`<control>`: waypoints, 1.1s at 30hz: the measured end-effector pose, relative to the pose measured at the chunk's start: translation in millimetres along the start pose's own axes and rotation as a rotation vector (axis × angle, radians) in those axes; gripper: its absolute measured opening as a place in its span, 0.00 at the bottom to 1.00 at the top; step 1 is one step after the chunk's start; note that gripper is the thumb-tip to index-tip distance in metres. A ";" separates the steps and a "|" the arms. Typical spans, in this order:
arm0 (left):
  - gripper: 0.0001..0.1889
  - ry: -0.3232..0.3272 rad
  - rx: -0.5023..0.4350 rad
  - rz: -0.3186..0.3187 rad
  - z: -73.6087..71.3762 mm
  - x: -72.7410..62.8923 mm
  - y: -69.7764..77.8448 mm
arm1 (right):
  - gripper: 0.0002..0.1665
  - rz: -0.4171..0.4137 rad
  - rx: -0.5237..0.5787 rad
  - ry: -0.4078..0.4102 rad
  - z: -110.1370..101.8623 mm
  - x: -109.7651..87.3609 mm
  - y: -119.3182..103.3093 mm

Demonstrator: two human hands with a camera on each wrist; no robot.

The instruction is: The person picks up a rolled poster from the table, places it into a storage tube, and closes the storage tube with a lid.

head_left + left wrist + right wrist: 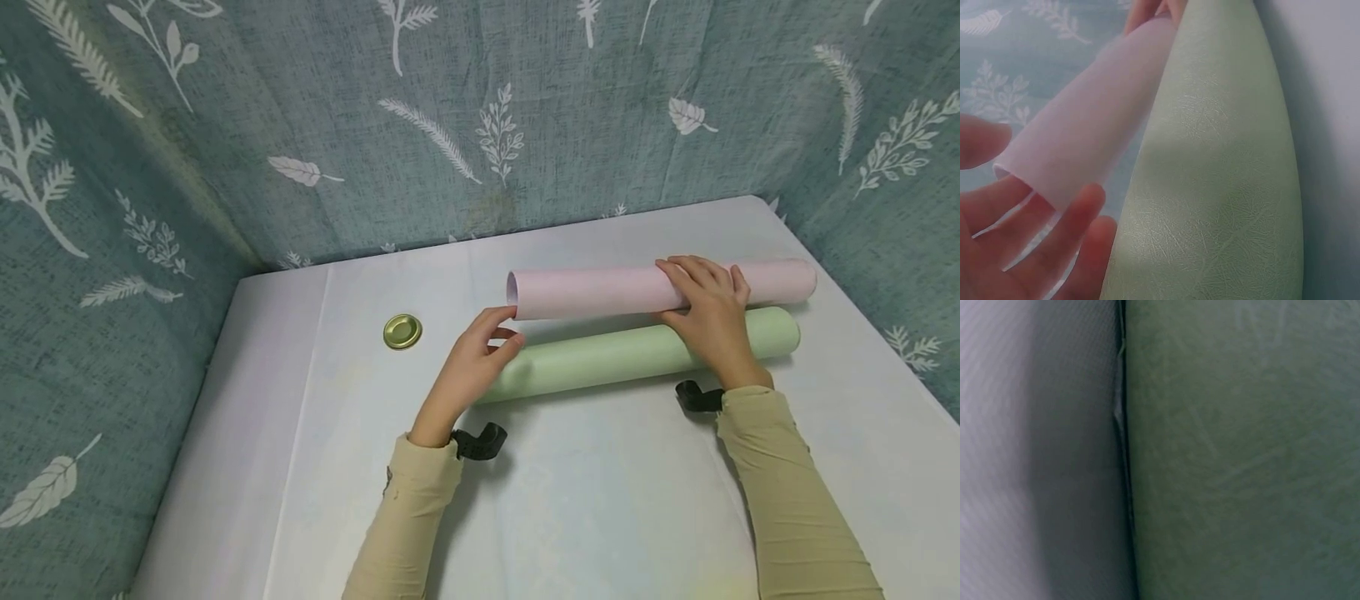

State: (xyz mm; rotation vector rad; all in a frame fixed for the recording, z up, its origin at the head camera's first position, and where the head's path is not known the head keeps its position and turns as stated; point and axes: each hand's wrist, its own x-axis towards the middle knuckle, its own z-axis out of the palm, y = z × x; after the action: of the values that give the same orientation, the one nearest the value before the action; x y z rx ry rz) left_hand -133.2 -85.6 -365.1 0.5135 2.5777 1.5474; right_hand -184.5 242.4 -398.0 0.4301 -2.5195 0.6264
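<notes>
A pale pink roll of paper (592, 292) lies across the table, its hollow end facing left. My right hand (711, 321) grips it right of the middle, fingers over the top and thumb on the near side. At the hollow end is my left hand (471, 367); its spread, slightly bent fingers (1079, 215) touch the rim in the left wrist view, with the thumb apart. Nearer to me lies a light green roll (592, 364), under the right wrist and partly behind the left hand. The green roll (1247, 450) fills much of the right wrist view, where no hand shows.
A round gold lid (402, 332) lies on the white table (585, 500), left of the rolls. Leaf-patterned teal curtain (450, 108) borders the table at the back and sides. A black wrist camera (482, 442) sticks out beside the left sleeve.
</notes>
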 end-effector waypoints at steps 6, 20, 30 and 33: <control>0.24 -0.020 -0.029 -0.001 -0.7 0.4 0.2 | 0.42 -0.004 -0.002 0.006 -2.1 1.8 -1.6; 0.27 -0.033 -0.056 -0.024 -5.7 0.2 4.5 | 0.43 0.002 -0.003 0.012 -2.2 3.0 0.8; 0.20 -0.043 -0.077 0.010 -21.3 -5.4 2.0 | 0.43 -0.004 -0.001 0.016 0.9 1.3 -0.1; 0.19 -0.049 -0.097 -0.003 -31.1 -10.4 11.9 | 0.43 0.005 0.004 0.010 1.4 0.8 -0.4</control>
State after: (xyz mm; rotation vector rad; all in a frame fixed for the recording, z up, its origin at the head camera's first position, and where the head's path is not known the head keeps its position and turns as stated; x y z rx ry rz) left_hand -128.3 -110.1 -340.8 0.5310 2.4515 1.6283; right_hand -185.6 241.2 -398.5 0.4213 -2.5107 0.6339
